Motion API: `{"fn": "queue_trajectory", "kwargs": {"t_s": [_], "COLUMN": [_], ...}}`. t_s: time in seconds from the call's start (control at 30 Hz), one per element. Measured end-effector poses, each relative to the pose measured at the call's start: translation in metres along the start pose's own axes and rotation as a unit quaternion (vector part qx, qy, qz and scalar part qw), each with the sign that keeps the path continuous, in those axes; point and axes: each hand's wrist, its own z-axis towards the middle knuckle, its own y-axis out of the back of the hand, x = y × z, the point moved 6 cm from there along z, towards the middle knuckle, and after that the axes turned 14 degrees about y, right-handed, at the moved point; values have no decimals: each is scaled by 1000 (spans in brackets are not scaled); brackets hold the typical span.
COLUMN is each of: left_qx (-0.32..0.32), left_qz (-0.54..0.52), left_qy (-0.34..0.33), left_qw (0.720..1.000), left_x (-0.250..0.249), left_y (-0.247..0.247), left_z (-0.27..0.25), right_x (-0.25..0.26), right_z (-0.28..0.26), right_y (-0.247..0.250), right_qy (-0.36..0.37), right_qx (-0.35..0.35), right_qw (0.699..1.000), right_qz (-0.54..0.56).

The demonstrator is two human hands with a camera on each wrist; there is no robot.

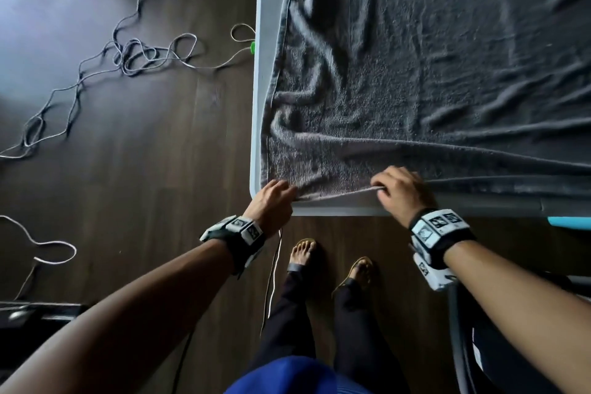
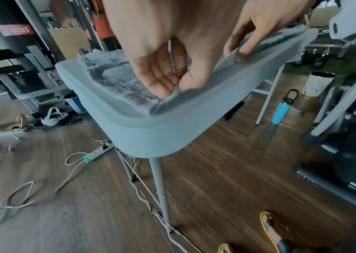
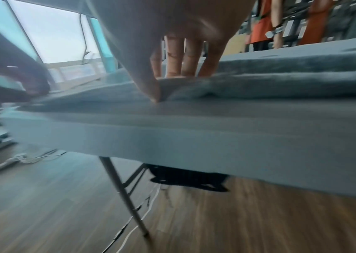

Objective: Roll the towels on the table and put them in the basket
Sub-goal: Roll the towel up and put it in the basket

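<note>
Both hands pinch the near edge of the grey towel (image 1: 415,73): left hand (image 1: 271,201), right hand (image 1: 401,190). It lies flat and unrolled on the tabletop (image 1: 335,210). Rolling seems barely begun, and no basket is in view.

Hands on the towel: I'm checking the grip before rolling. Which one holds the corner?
The left hand pinches the gray towel at its near corner; the right hand grips the near edge farther along.

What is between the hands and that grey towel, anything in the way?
Nothing visible. The left hand pinches the towel at its near corner, and the right hand grips the same near edge further along, above the table rim. The basket is not clearly in view, so that path cannot be judged.
</note>
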Motion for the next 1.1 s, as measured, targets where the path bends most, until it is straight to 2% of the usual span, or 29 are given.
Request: {"fn": "queue_trajectory", "kwargs": {"t_s": [0.1, 0.2, 0.33, 0.43, 0.5, 0.63, 0.73, 0.8, 0.87, 0.97, 1.1], "left_qx": [6, 4, 63, 77, 78, 102, 115, 130, 163, 170, 177], "left_qz": [-19, -32, -11, 12, 24, 40, 83, 89, 93, 102, 115], "left_qy": [14, 0, -9, -35, -69, -155, -156, -112, -86, -63, -61], "left_qw": [1000, 999, 998, 996, 994, 982, 978, 981, 978, 978, 976], "left_x": [-4, -8, -5, -17, -43, -133, -177, -186, -183, -176, -179], "left_y": [1, 0, -14, -20, -25, -45, -63, -65, -71, -72, -81], "left_z": [-17, -36, -50, -42, -31, 0, 15, 21, 19, 14, 13], "right_x": [-31, -25, -16, -22, -23, -22, -15, -17, -46, -121, -182], "right_z": [-20, -43, -73, -87, -90, -87, -91, -95, -103, -129, -178], "right_y": [16, 18, 5, -10, -19, -16, -3, 10, 21, 52, 90], "right_qy": [-31, -10, -7, -61, -79, -82, -57, -30, -26, -111, -202], "right_qx": [-23, -15, -1, 33, 40, 16, -15, -26, -33, -42, 28], "right_qw": [999, 998, 997, 993, 990, 987, 992, 998, 999, 992, 977], "right_qz": [31, 60, 75, 95, 109, 136, 109, 54, -8, -49, -54]}}
